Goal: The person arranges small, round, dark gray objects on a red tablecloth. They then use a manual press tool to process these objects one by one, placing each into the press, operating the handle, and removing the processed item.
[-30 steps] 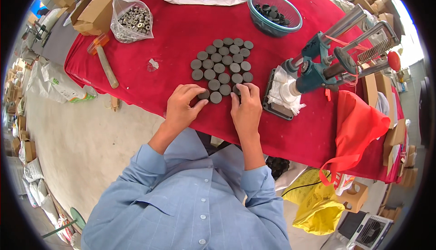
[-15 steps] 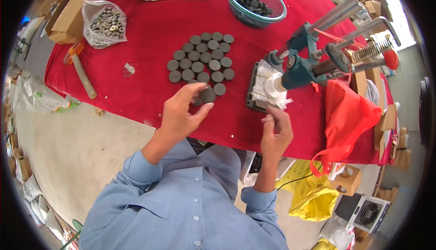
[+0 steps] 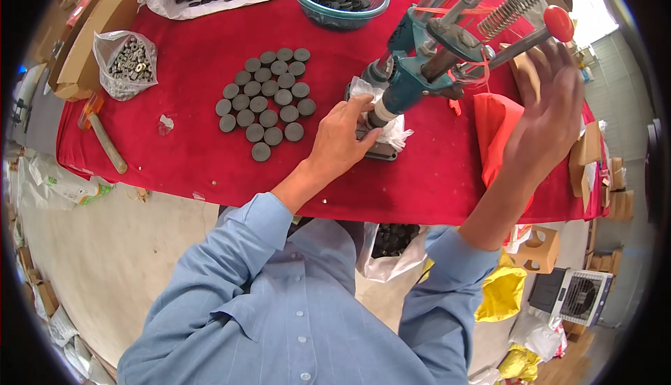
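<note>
Loading the hand press (image 3: 419, 70): left hand (image 3: 342, 140) pinched at its base, presumably seating a dark disc, hidden under the fingers. Right hand (image 3: 545, 116) open, raised toward the red lever knob (image 3: 559, 22). Next: release, then grasp and pull the knob. Half a second earlier, held the disc left of the press, near the disc cluster (image 3: 265, 102).

1. A clear bag of metal washers (image 3: 129, 60) is seen at the cloth's far left.
2. A hammer with an orange head (image 3: 101, 133) is laid near the table edge.
3. A yellow bag (image 3: 504, 294) and a white fan (image 3: 577, 297) are noted on the floor.
</note>
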### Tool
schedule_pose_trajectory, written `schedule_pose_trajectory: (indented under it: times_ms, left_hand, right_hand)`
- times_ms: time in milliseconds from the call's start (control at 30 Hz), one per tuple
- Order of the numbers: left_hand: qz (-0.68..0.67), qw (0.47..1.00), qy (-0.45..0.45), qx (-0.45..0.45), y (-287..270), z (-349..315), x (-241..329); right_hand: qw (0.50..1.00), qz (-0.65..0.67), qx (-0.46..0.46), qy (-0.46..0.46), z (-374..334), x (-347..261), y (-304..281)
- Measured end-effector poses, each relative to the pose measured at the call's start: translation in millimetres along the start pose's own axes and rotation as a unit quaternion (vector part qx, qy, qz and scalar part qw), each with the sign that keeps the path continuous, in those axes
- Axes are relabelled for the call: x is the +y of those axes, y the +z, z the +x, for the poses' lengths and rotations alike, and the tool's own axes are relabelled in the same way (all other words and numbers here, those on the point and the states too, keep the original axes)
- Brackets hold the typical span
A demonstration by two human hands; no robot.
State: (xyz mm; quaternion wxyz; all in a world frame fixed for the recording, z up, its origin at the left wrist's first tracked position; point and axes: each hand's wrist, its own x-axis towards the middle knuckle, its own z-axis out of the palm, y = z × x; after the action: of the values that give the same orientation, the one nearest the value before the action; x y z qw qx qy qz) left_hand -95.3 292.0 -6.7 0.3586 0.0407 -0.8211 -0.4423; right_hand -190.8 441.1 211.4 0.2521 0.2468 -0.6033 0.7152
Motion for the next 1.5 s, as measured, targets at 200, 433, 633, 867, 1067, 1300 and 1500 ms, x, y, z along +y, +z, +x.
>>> schedule_pose_trajectory:
  times_ms: [200,433,633,867,1067,1300,1500]
  left_hand:
    - [0.017,1.0,0.008,0.007,7,4,2]
    - [0.076,0.996,0.052,0.021,-17,-5,6]
    - [0.33,0.939,0.028,-0.092,-92,-50,-1]
    - [0.293,0.948,0.031,-0.122,-124,-67,-2]
    - [0.192,0.979,0.041,-0.06,-108,-48,6]
    - [0.095,0.992,-0.026,-0.074,-32,6,10]
    - [0.096,0.994,0.031,-0.046,-3,21,10]
  right_hand:
    - [0.986,0.117,-0.122,0.01,55,-7,18]
    - [0.969,-0.06,-0.135,-0.199,24,2,-14]
    - [0.964,0.048,-0.186,-0.184,-61,-5,-63]
    - [0.983,0.003,-0.128,-0.134,-170,24,-91]
    - [0.97,0.021,-0.179,-0.163,-130,12,-84]
    - [0.984,0.074,-0.16,-0.013,-32,-28,-50]
    - [0.989,0.034,-0.145,0.015,-4,-36,-26]
